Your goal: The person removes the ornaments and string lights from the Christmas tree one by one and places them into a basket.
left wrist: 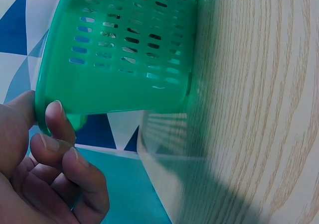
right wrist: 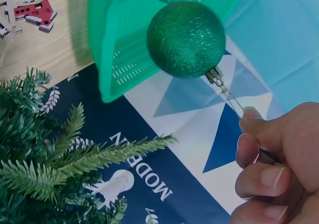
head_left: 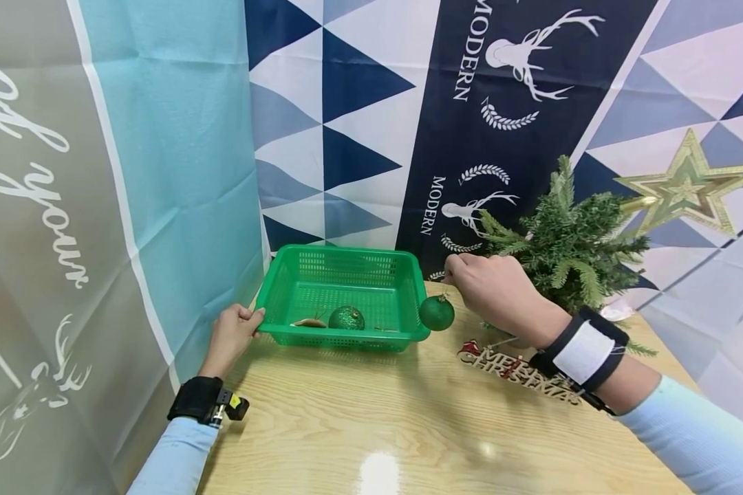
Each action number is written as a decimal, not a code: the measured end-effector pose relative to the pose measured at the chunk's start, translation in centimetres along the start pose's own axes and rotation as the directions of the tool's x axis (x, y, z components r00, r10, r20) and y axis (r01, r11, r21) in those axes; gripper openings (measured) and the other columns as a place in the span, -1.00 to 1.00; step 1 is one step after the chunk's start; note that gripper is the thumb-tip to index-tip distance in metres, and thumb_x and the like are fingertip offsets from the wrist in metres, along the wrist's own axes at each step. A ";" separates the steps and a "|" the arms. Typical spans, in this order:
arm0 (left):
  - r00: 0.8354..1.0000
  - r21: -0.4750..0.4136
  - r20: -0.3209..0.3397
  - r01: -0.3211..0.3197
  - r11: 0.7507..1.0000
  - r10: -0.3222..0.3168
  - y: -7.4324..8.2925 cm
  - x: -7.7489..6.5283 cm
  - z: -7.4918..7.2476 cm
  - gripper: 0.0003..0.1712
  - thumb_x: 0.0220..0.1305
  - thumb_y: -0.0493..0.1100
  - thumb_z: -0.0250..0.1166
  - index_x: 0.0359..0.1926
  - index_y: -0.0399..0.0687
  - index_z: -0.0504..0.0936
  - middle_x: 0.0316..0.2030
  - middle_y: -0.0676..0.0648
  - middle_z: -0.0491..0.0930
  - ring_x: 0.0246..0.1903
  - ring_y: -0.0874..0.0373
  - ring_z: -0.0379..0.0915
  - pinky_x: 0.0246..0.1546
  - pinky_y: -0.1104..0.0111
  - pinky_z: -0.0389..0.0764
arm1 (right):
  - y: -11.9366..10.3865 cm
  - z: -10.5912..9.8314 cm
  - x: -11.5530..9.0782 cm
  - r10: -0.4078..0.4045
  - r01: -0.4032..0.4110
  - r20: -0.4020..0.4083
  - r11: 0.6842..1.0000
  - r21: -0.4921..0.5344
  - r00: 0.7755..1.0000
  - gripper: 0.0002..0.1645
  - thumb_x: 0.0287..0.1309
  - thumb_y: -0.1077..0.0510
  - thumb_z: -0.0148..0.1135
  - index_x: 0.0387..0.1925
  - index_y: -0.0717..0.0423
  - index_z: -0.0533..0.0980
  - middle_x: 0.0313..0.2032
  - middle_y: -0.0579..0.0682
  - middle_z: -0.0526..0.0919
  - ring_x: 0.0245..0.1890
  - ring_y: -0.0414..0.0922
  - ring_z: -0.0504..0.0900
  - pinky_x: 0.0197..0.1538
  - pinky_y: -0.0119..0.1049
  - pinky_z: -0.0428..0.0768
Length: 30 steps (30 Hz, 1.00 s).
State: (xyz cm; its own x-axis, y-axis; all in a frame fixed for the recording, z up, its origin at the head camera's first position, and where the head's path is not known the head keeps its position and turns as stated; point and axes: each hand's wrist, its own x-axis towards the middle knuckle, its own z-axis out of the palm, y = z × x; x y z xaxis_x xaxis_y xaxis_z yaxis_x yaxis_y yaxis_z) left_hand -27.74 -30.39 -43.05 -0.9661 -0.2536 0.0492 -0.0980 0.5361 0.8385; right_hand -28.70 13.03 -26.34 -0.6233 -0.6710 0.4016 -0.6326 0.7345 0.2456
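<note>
Green and shiny, one ball [head_left: 437,313] hangs from a thin string [right wrist: 231,101] beside the right end of the basket [head_left: 347,268]. From far away, I have the fingers of my right hand [head_left: 498,285] pinching the string, maybe so the ball can dangle free. I cannot tell if ball and basket touch. My left hand [head_left: 232,337] grips the left rim, I guess to hold it steady on the tabletop [head_left: 322,426].
</note>
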 end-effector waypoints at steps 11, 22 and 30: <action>1.000 0.010 -0.008 -0.008 1.000 0.008 -0.2 0.1 0.1 -0.66 0.54 0.00 0.22 -0.26 -0.20 0.45 -0.42 -0.26 0.67 -0.62 0.05 0.33 -0.57 0.24 0.31 | -0.7 1.5 0.7 0.020 -0.020 0.000 1.000 0.023 1.000 -0.75 0.39 0.18 0.32 -0.43 0.05 0.48 -0.58 -0.14 0.46 -0.76 -0.17 0.26 -0.71 -0.22 0.28; 1.000 -0.002 0.000 0.001 1.000 -0.001 -0.2 0.1 0.1 -0.66 0.54 -0.01 0.21 -0.26 -0.20 0.45 -0.36 -0.35 0.67 -0.65 0.06 0.29 -0.58 0.25 0.31 | -1.1 2.5 1.3 0.012 -0.012 0.010 0.999 0.036 1.000 -0.73 0.40 0.09 0.33 -0.41 0.06 0.46 -0.64 -0.13 0.38 -0.76 -0.15 0.25 -0.70 -0.23 0.25; 1.000 0.002 -0.008 -0.006 1.000 0.006 -0.3 0.2 0.2 -0.65 0.54 0.01 0.22 -0.26 -0.20 0.47 -0.38 -0.32 0.68 -0.65 0.07 0.29 -0.61 0.25 0.30 | -1.4 3.3 1.5 -0.005 0.004 0.005 0.999 0.044 1.000 -0.61 0.42 0.13 0.30 -0.49 0.04 0.32 -0.68 -0.17 0.20 -0.76 -0.17 0.19 -0.69 -0.27 0.18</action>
State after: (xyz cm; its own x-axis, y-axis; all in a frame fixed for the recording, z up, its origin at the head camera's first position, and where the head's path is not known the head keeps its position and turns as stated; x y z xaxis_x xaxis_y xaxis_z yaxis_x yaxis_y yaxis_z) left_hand -27.96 -30.48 -43.39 -0.9648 -0.2563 0.0586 -0.0924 0.5391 0.8372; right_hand -30.29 10.65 -29.02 -0.6229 -0.6748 0.3958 -0.6547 0.7265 0.2084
